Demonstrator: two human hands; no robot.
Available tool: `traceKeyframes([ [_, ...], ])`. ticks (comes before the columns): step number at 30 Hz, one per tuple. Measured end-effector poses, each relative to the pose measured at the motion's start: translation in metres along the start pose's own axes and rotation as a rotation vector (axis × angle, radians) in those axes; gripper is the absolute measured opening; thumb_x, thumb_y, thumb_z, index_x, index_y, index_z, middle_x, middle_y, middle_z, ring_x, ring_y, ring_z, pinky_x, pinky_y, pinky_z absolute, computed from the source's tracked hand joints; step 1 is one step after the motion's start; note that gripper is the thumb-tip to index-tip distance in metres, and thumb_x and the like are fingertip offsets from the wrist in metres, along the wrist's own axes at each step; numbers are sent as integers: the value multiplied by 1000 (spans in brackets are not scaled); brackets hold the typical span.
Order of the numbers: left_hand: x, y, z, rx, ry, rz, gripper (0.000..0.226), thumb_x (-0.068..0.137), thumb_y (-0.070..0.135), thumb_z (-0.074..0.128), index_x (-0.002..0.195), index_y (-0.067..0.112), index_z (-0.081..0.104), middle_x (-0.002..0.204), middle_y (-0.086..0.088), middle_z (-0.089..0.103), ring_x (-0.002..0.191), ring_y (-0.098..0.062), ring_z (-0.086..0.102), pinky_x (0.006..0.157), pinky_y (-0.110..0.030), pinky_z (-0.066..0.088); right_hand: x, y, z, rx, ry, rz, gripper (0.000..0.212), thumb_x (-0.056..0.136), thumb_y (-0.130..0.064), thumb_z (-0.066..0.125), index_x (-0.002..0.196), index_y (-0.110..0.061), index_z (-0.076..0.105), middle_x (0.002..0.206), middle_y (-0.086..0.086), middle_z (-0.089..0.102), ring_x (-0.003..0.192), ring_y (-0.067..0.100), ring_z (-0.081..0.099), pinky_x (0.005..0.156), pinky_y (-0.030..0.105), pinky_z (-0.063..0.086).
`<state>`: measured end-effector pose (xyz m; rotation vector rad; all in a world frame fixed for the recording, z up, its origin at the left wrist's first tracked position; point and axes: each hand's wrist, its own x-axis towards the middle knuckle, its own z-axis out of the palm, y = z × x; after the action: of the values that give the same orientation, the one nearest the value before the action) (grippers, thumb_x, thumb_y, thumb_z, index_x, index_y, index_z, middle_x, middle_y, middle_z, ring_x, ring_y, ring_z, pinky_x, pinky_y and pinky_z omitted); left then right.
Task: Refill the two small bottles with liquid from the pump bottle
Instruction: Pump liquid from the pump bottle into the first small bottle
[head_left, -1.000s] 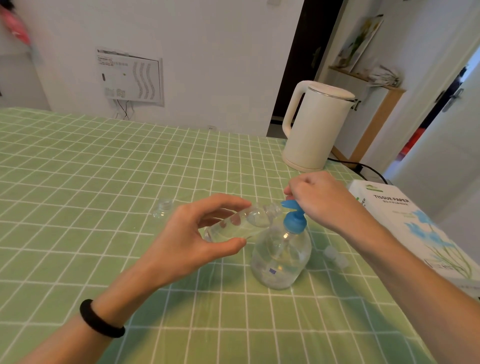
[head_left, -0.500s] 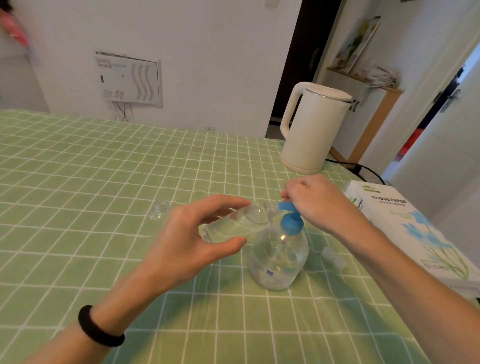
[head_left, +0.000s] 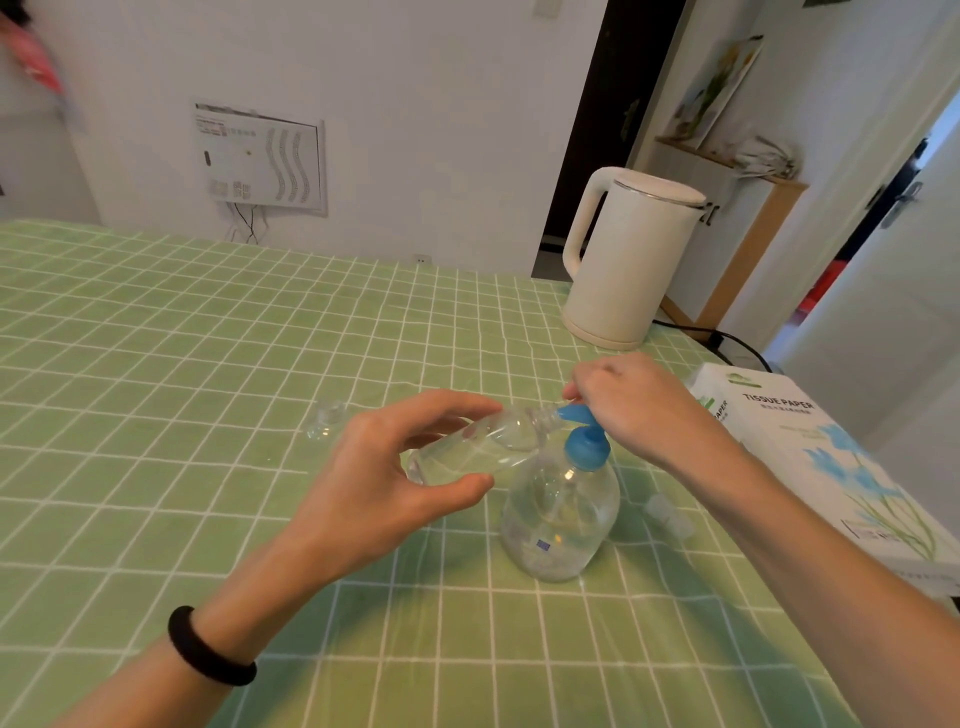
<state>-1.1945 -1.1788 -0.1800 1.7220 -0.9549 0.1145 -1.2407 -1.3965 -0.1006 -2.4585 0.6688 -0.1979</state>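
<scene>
Gripping small bottle (head_left: 478, 447) in left hand (head_left: 384, 483), thumb under, fingers curled over; held off desk (head_left: 156, 415), tilted near flat, mouth against blue pump head (head_left: 584, 441). Noting pump bottle (head_left: 561, 519) upright on desk just beside. Pressing pump head with right hand (head_left: 639, 405), fingers curled over it. Noting small clear container (head_left: 670, 514) lying right of pump bottle, tissue box (head_left: 831, 457) beyond, white kettle (head_left: 628, 260) farthest.

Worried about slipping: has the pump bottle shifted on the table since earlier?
No. The pump bottle sits at the same spot in front of the kettle.
</scene>
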Motion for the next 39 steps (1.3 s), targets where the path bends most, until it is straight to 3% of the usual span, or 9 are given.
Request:
traceKeyframes([
  [3, 0, 2, 0, -13, 3, 10, 52, 78, 25, 87, 125, 36, 71, 122, 26, 74, 112, -2, 72, 100, -26, 57, -1, -1, -1, -3, 30, -19, 49, 90, -36, 43, 109, -1, 73, 113, 18, 74, 108, 39, 65, 96, 51, 52],
  [7, 0, -3, 0, -14, -14, 9, 55, 79, 14, 93, 127, 29, 72, 123, 22, 74, 113, -4, 73, 101, -26, 57, -4, -2, 5, 26, 5, 5, 62, 76, -40, 38, 107, 1, 72, 115, 19, 72, 111, 41, 64, 98, 53, 50],
  [12, -1, -4, 0, -7, -15, 6, 55, 79, 14, 91, 126, 34, 71, 124, 26, 73, 112, -2, 72, 102, -26, 56, -4, 0, 4, 8, 4, -2, 51, 90, -35, 40, 110, -1, 73, 114, 18, 74, 109, 39, 66, 98, 53, 52],
  [22, -1, -10, 2, -44, -26, -15, 56, 79, 10, 91, 125, 34, 70, 123, 23, 74, 112, -5, 74, 101, -28, 58, -2, -1, 4, -8, -17, 21, 58, 80, -39, 38, 107, -4, 74, 112, 17, 73, 104, 37, 67, 95, 45, 51],
  [29, 0, -5, 1, -66, -32, 7, 50, 77, 41, 81, 125, 40, 68, 124, 26, 73, 113, -4, 73, 102, -25, 57, 0, 1, -1, -35, -2, -2, 48, 91, -35, 41, 109, -4, 73, 115, 15, 74, 107, 36, 67, 95, 46, 52],
  [32, -1, -5, 3, -76, -29, 13, 49, 77, 38, 82, 124, 40, 68, 123, 26, 73, 113, -3, 73, 102, -24, 57, 0, 0, -4, -44, 6, -14, 51, 88, -37, 39, 107, -5, 74, 115, 14, 74, 100, 34, 70, 90, 42, 54],
  [35, 0, -6, 4, -89, -32, 13, 51, 76, 37, 83, 124, 39, 69, 123, 25, 73, 112, -3, 73, 101, -21, 56, 0, 1, 0, -19, 15, -8, 53, 88, -36, 39, 112, -2, 72, 119, 17, 72, 111, 39, 64, 98, 50, 50],
  [39, -1, -11, 1, -61, -18, 1, 55, 79, 10, 92, 126, 30, 71, 123, 22, 74, 113, -6, 73, 103, -26, 56, -2, 1, 6, -38, -26, 21, 51, 93, -36, 39, 111, -3, 72, 115, 17, 73, 109, 38, 65, 97, 50, 50],
])
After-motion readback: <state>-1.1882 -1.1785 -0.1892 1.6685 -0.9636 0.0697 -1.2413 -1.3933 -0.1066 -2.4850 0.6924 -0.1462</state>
